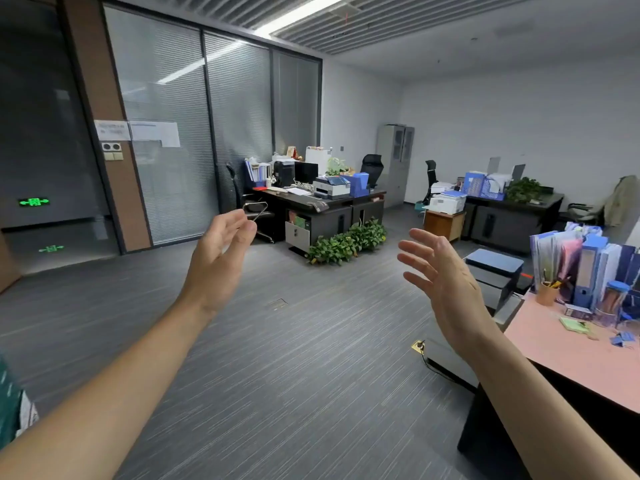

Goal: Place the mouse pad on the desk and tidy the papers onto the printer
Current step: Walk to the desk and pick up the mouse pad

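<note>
Both my hands are raised in front of me over the grey carpet, holding nothing. My left hand (pixel 221 258) has its fingers apart, palm facing right. My right hand (pixel 446 285) is spread open, palm facing left. At my right stands a desk covered by a pink mat (pixel 568 355), perhaps the mouse pad. Beside that desk a dark printer (pixel 493 270) with a blue-grey lid sits lower down. Green and blue paper slips (pixel 575 323) lie on the pink mat. No loose sheets show on the printer lid.
Blue binders and files (pixel 588 268) and a pen cup (pixel 547 292) crowd the desk's far end. A brass floor socket (pixel 418 346) with a cable lies by the desk corner. Across the room stand another dark desk (pixel 311 202) with potted plants (pixel 346 244) and a third desk (pixel 516 209).
</note>
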A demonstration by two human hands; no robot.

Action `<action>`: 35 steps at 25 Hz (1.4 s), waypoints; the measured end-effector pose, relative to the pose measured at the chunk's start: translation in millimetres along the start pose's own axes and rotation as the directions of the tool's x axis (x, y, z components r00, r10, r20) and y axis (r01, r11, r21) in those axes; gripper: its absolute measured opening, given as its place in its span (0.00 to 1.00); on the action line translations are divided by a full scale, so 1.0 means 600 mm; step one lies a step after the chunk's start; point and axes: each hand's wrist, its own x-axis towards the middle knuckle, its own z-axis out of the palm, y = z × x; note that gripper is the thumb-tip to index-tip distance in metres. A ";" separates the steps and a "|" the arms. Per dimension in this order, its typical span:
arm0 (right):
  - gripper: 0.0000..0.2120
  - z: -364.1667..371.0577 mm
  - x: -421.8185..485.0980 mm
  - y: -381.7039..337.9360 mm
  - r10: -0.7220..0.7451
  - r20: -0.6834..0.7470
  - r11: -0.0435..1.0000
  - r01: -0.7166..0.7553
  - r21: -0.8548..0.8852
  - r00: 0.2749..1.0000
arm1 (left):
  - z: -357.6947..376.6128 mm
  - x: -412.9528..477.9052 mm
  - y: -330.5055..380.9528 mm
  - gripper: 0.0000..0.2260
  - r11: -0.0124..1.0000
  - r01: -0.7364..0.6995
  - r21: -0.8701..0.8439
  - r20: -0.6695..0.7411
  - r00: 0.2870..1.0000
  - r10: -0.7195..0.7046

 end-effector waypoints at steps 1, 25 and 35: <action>0.24 0.004 0.007 0.008 0.013 0.002 1.000 -0.013 0.006 1.000 | 0.003 0.004 -0.008 0.29 1.000 0.024 -0.005 -0.008 1.000 -0.024; 0.42 0.328 0.724 0.441 0.011 0.094 1.000 -0.013 0.013 0.996 | 0.004 0.655 -0.557 0.33 0.996 0.079 -0.032 -0.003 0.997 -0.079; 0.37 0.387 1.197 0.664 0.005 0.084 0.999 -0.009 0.052 0.996 | 0.125 1.093 -0.818 0.28 0.997 0.050 -0.053 -0.032 0.998 -0.052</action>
